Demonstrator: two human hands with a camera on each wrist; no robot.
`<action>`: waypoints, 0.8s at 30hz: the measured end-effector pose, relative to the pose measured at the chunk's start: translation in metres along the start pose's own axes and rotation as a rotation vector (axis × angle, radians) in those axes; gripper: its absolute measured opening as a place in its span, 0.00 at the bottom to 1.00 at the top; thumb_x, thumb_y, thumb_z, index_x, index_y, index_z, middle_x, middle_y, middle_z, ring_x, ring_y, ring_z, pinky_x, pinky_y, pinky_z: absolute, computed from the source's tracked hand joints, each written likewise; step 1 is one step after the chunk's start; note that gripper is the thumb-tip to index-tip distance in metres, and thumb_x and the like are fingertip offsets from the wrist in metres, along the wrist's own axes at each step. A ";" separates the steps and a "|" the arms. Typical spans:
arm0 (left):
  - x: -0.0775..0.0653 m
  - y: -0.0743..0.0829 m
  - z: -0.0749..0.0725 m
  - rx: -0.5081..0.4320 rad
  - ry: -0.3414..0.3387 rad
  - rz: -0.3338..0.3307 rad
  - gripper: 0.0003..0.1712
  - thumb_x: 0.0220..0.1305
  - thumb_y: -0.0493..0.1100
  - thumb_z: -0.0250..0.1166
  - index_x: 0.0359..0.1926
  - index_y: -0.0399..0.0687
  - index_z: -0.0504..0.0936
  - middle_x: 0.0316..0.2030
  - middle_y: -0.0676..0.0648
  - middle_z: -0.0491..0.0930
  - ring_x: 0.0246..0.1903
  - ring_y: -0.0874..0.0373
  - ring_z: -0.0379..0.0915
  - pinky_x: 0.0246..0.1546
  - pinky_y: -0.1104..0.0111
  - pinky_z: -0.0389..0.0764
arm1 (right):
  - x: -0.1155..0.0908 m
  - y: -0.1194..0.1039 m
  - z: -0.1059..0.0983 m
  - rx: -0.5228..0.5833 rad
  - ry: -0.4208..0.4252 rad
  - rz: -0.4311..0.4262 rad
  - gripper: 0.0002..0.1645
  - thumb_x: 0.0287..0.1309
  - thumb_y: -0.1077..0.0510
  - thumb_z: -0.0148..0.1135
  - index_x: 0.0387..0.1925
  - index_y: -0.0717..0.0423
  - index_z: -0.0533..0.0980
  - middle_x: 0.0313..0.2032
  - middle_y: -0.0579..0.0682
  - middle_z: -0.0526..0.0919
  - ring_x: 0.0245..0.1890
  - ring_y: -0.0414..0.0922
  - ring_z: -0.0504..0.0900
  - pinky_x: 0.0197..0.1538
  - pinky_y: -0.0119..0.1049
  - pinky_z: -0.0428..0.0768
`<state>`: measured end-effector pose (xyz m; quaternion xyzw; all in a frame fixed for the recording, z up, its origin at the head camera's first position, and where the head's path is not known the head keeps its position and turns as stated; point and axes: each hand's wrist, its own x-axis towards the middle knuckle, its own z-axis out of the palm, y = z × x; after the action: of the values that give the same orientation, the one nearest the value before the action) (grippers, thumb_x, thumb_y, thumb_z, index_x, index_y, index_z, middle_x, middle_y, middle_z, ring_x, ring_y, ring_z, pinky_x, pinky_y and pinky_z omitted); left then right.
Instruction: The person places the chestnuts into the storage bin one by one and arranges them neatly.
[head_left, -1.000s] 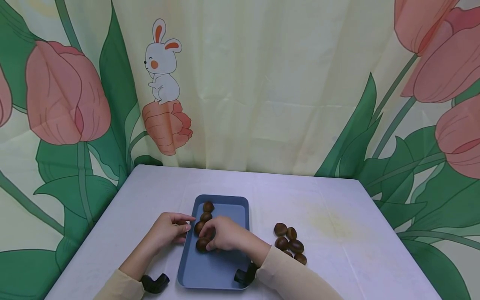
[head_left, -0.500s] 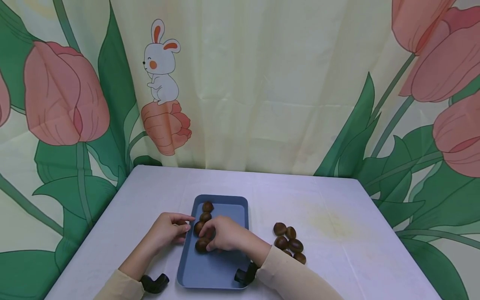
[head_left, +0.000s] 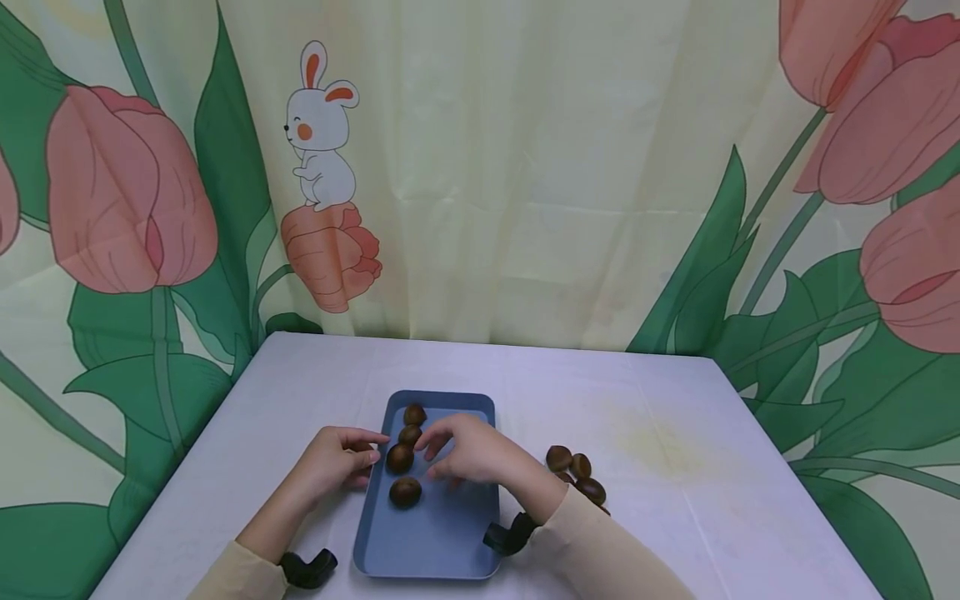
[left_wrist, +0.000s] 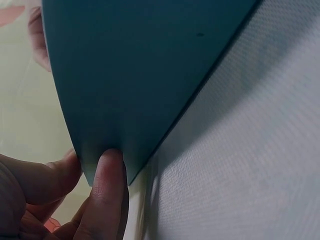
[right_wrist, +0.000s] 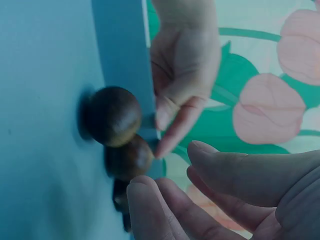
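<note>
A blue-grey tray [head_left: 450, 533] lies on the table, with a column of brown chestnuts along its left side. The nearest chestnut [head_left: 405, 492] sits slightly apart from the one behind it [head_left: 400, 458]. My right hand [head_left: 472, 450] hovers over the tray to the right of these chestnuts, fingers spread and nothing between them; the right wrist view shows the thumb and fingers [right_wrist: 145, 205] apart. At the tray's left rim my left hand [head_left: 333, 462] touches the edge. The left wrist view shows its fingertips [left_wrist: 107, 172] against the outer wall.
Several more chestnuts [head_left: 590, 490] lie in a group on the white table [head_left: 675, 533] right of the tray, partly hidden by the right forearm. Black bands [head_left: 307, 571] sit on both wrists. A tulip-and-rabbit curtain [head_left: 510, 167] hangs behind the table.
My right hand has let go of the nearest chestnut and moved up and to the right, leaving it in the tray. The left hand stays at the rim.
</note>
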<state>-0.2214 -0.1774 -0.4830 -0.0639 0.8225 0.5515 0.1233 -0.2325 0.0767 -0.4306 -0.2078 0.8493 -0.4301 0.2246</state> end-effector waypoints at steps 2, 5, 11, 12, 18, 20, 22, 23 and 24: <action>0.000 0.000 0.000 -0.001 -0.002 0.002 0.15 0.71 0.32 0.70 0.56 0.43 0.91 0.40 0.42 0.84 0.33 0.57 0.82 0.33 0.64 0.92 | -0.003 0.002 -0.006 0.020 0.006 -0.009 0.22 0.57 0.68 0.78 0.54 0.56 0.87 0.47 0.59 0.90 0.29 0.58 0.91 0.35 0.49 0.92; -0.001 0.000 0.000 -0.002 -0.005 0.005 0.15 0.71 0.32 0.70 0.56 0.43 0.91 0.40 0.42 0.84 0.33 0.57 0.82 0.33 0.64 0.92 | -0.008 0.004 -0.016 0.043 0.019 -0.015 0.22 0.58 0.67 0.78 0.55 0.56 0.87 0.48 0.61 0.90 0.32 0.55 0.91 0.36 0.48 0.92; -0.002 0.000 0.000 -0.005 -0.003 0.012 0.15 0.70 0.31 0.70 0.56 0.42 0.91 0.39 0.42 0.84 0.33 0.57 0.83 0.32 0.65 0.91 | -0.024 0.012 -0.038 0.070 0.057 -0.011 0.20 0.60 0.65 0.77 0.54 0.52 0.88 0.51 0.62 0.89 0.37 0.47 0.89 0.36 0.43 0.92; -0.001 -0.001 0.000 -0.005 -0.004 0.013 0.15 0.70 0.31 0.70 0.56 0.42 0.91 0.39 0.42 0.84 0.33 0.57 0.83 0.32 0.65 0.91 | -0.026 0.014 -0.042 0.075 0.065 -0.010 0.20 0.60 0.64 0.77 0.53 0.51 0.88 0.51 0.63 0.88 0.37 0.50 0.89 0.36 0.43 0.92; -0.002 0.000 0.000 -0.009 -0.011 0.016 0.15 0.70 0.31 0.70 0.56 0.41 0.91 0.40 0.41 0.84 0.33 0.57 0.84 0.32 0.65 0.91 | -0.046 0.028 -0.067 0.118 0.113 0.021 0.20 0.60 0.65 0.76 0.54 0.53 0.87 0.52 0.64 0.87 0.40 0.56 0.90 0.37 0.46 0.93; -0.002 0.001 0.000 -0.006 -0.012 0.015 0.15 0.70 0.31 0.70 0.56 0.41 0.91 0.40 0.41 0.84 0.33 0.56 0.83 0.32 0.65 0.91 | -0.053 0.035 -0.076 0.112 0.132 0.030 0.20 0.61 0.65 0.75 0.55 0.55 0.86 0.52 0.65 0.87 0.41 0.55 0.90 0.38 0.47 0.93; -0.002 0.001 0.000 -0.006 -0.009 0.009 0.15 0.70 0.31 0.70 0.55 0.41 0.91 0.40 0.41 0.85 0.33 0.56 0.83 0.32 0.65 0.91 | -0.060 0.042 -0.085 0.091 0.153 0.040 0.20 0.61 0.65 0.75 0.56 0.55 0.86 0.53 0.65 0.87 0.41 0.54 0.90 0.38 0.47 0.93; -0.002 0.001 0.000 -0.004 -0.008 0.009 0.15 0.70 0.31 0.70 0.55 0.41 0.91 0.40 0.41 0.85 0.33 0.56 0.83 0.32 0.65 0.91 | -0.063 0.046 -0.089 0.085 0.165 0.047 0.20 0.61 0.64 0.75 0.56 0.56 0.86 0.53 0.65 0.87 0.41 0.54 0.90 0.38 0.47 0.93; -0.002 0.001 0.000 -0.001 -0.008 0.010 0.15 0.70 0.31 0.70 0.55 0.41 0.91 0.40 0.41 0.84 0.33 0.56 0.83 0.33 0.65 0.91 | -0.067 0.050 -0.092 0.082 0.176 0.056 0.20 0.62 0.64 0.75 0.56 0.56 0.86 0.53 0.65 0.88 0.41 0.54 0.90 0.38 0.46 0.93</action>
<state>-0.2196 -0.1768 -0.4819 -0.0578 0.8221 0.5526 0.1239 -0.2378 0.1987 -0.4095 -0.1360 0.8529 -0.4748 0.1693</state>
